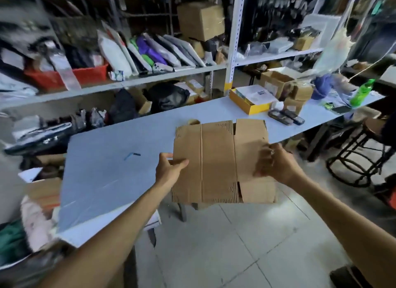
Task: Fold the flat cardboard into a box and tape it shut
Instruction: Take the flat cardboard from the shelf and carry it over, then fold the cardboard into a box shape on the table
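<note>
Your left hand [169, 169] and right hand [278, 164] are gripping opposite side edges of the flat cardboard [216, 159], creases pointing away.

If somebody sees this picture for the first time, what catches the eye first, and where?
The flat cardboard, not yet folded, fills the centre: the left hand grips its left edge and the right hand its right edge, above the near edge of the pale table. Farther back on the table, to the right, a yellow box and a green bottle stand out.
</note>
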`<state>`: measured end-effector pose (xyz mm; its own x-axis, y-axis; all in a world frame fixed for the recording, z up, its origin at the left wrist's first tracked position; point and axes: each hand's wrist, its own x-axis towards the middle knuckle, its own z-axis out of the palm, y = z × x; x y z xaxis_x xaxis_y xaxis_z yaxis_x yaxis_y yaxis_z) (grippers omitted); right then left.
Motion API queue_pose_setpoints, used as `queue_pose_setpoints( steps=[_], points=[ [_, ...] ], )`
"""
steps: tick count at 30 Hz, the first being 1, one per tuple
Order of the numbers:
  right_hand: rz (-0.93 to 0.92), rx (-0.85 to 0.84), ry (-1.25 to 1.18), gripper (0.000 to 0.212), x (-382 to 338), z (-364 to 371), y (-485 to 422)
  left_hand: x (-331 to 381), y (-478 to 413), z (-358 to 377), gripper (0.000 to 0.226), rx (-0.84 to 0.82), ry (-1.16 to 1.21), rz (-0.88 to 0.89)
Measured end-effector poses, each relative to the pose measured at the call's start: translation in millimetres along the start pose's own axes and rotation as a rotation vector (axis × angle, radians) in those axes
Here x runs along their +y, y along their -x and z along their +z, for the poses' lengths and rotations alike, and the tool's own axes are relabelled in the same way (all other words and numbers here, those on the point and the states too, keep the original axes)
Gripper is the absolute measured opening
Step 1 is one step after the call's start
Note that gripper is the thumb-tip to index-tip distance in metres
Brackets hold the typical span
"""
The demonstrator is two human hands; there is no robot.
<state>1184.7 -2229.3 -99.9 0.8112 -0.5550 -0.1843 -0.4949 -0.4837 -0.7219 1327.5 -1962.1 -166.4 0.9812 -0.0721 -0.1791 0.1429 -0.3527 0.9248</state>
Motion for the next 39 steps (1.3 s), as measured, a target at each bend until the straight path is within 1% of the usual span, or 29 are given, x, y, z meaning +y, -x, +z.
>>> queue_pose_setpoints(
  steps=[1,3,4,6,7,10,14,18,22,27,30,34,39],
  points=[
    [-0.026,-0.019,-0.022,0.073,-4.4,0.2,-17.3,2.9,-8.7,1.0,0.051,0.025,-0.003,-0.003],
    [-0.05,-0.063,-0.068,0.07,-21.2,4.6,-57.2,7.4,-27.9,1.1,0.052,0.087,-0.002,-0.014],
    [-0.081,-0.087,-0.054,0.073,-29.6,9.1,-79.2,8.7,-38.1,0.2,0.052,0.125,0.013,-0.023],
    [-0.179,-0.163,0.091,0.088,-45.5,22.9,-117.1,9.9,-56.8,-3.1,0.053,0.185,0.039,-0.049],
    [-0.214,-0.166,0.136,0.093,-57.8,31.4,-135.1,9.0,-68.7,-5.8,0.054,0.22,0.041,-0.07],
    [-0.295,-0.247,0.168,0.096,-82.9,62.9,-189.9,2.5,-110.4,-16.4,0.057,0.299,0.019,-0.143],
    [-0.355,-0.324,0.15,0.09,-113.5,93.0,-247.3,-4.3,-162.8,-28.5,0.05,0.286,0.081,-0.177],
    [-0.431,-0.322,0.212,0.091,-141.9,107.7,-295.6,2.8,-209.8,-32.5,0.051,0.28,0.096,-0.178],
    [-0.444,-0.36,0.237,0.093,-160.9,123.4,-343.9,6.9,-246.5,-32.9,0.049,0.329,0.122,-0.204],
    [-0.413,-0.428,0.188,0.092,-174.4,152.3,-395.7,6.5,-283.9,-40.0,0.047,0.368,0.107,-0.219],
    [-0.397,-0.477,0.162,0.089,-183.9,174.2,-422.3,2.9,-301.3,-42.7,0.043,0.431,0.105,-0.219],
    [-0.343,-0.551,0.122,0.084,-193.5,198.1,-446.9,-1.6,-315.7,-44.7,0.04,0.506,0.029,-0.227],
    [-0.267,-0.57,0.113,0.089,-197.0,219.0,-463.6,-3.3,-335.0,-43.0,0.039,0.517,-0.019,-0.249]
  ],
)
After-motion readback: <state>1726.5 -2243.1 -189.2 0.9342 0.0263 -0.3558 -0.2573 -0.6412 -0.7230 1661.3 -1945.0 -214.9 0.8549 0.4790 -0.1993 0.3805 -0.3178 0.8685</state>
